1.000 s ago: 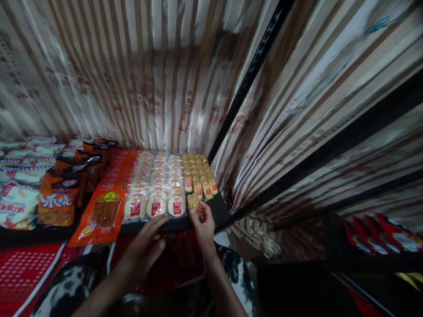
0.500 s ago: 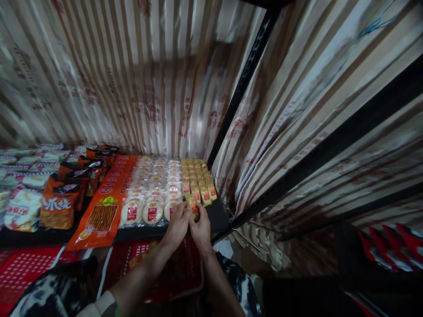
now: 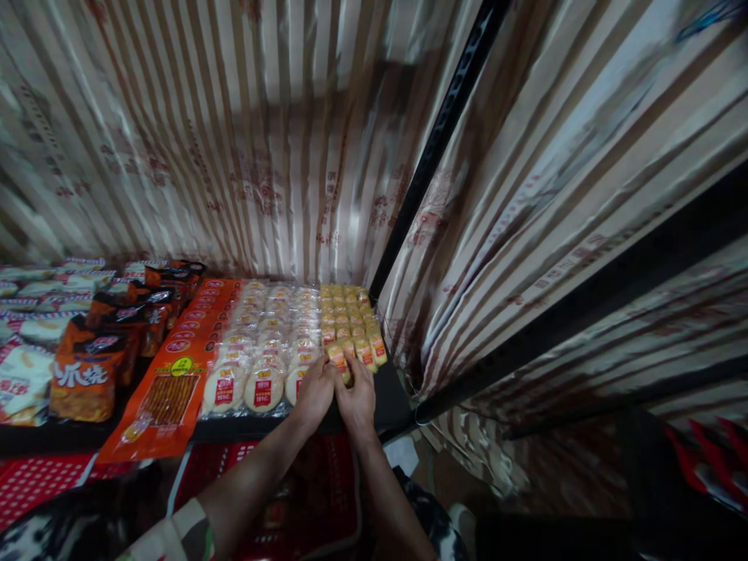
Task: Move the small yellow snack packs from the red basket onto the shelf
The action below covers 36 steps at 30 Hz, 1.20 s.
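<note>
- Far left of the shelf [image 3: 70, 438]: white snack bags [image 3: 23, 378] are piled at the edge, with dark orange bags [image 3: 87, 374] standing in rows behind one another.
- Next along, flat orange packets [image 3: 169, 393] run in a lane from the front edge to the back wall.
- Then the round white cakes [image 3: 262, 386], clear-wrapped, three across and many deep.
- Left hand [image 3: 315, 392] is in now: a second ago it hung open below the front edge, and here it is curled on the front of the cakes, thumb side against the right hand.
- Between them sits the small yellow packet [image 3: 340, 360], at the front of the yellow rows [image 3: 351, 315] near the shelf's right corner.
- Right hand [image 3: 358, 397] pinches that packet from the right; it has gone forward from the edge into line with its row, so it looks nearly seated.
- Below the shelf, a red basket [image 3: 327, 499]; its contents are too dark to make out.
</note>
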Each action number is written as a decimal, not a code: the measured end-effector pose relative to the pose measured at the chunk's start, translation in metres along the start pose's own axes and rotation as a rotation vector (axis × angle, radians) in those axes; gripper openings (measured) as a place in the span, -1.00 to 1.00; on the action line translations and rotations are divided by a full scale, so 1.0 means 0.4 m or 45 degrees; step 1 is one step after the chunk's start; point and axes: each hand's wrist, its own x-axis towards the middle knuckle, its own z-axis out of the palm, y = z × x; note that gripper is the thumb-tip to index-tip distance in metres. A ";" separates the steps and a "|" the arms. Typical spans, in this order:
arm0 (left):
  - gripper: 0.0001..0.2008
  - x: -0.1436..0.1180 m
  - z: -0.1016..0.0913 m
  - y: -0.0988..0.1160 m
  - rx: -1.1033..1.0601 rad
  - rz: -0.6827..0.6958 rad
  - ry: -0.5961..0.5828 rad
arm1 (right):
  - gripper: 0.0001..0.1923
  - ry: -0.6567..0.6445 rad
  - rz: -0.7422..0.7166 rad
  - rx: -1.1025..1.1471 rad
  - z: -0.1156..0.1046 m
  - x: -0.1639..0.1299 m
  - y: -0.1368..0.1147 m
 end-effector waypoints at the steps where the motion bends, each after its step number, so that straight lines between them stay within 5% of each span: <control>1: -0.65 0.004 0.000 -0.003 0.013 -0.010 -0.005 | -0.59 -0.003 0.020 0.002 0.000 0.002 0.002; 6: -0.65 0.009 0.000 -0.007 0.100 -0.053 -0.042 | -0.59 -0.057 0.115 -0.002 0.002 0.014 0.009; 15: -0.66 -0.011 -0.007 0.003 0.224 0.153 -0.033 | -0.62 -0.070 0.114 0.110 0.022 0.012 0.014; 23: -0.71 -0.037 0.007 0.032 0.475 0.068 -0.050 | -0.62 -0.119 0.109 0.074 0.027 0.009 0.030; 32: -0.78 -0.041 0.025 0.040 0.499 0.131 -0.078 | -0.61 -0.121 0.101 0.004 0.030 0.006 0.040; 36: -0.66 -0.048 0.034 0.056 0.446 0.098 -0.091 | -0.56 -0.136 0.080 0.037 0.030 0.004 0.035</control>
